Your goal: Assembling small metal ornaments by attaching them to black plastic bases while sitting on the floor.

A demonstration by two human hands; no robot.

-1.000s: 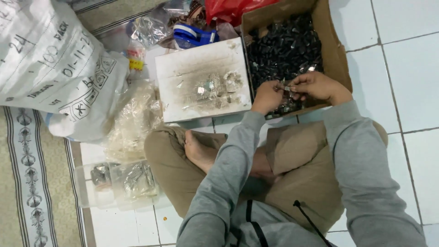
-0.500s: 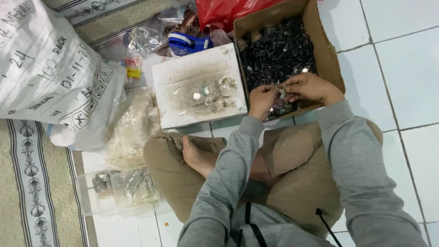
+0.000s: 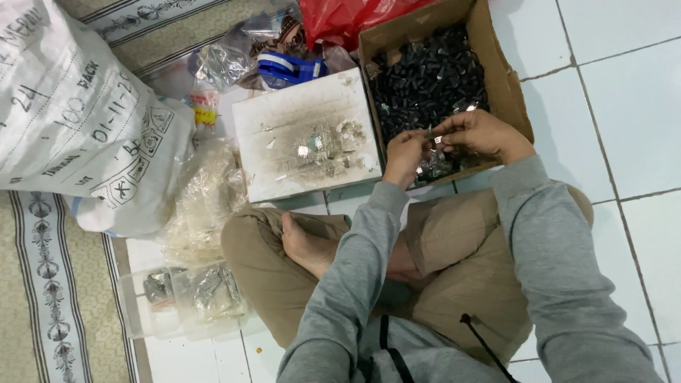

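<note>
Hands still together over the box
Both hands, left (image 3: 404, 152) and right (image 3: 477, 133), stay pinched on a small part (image 3: 430, 136) above the cardboard box (image 3: 507, 85); white tray (image 3: 306, 142) to their left.

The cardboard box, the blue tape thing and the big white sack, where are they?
cardboard box (image 3: 512, 85): head view, on its right wall.
blue tape dispenser (image 3: 287, 69): head view, on its blue body.
big white sack (image 3: 78, 120): head view, on the middle of its printed side.

Home floor workplace: white tiles (image 3: 624, 92), patterned rug (image 3: 42, 284), stuffed sack (image 3: 78, 120).
</note>
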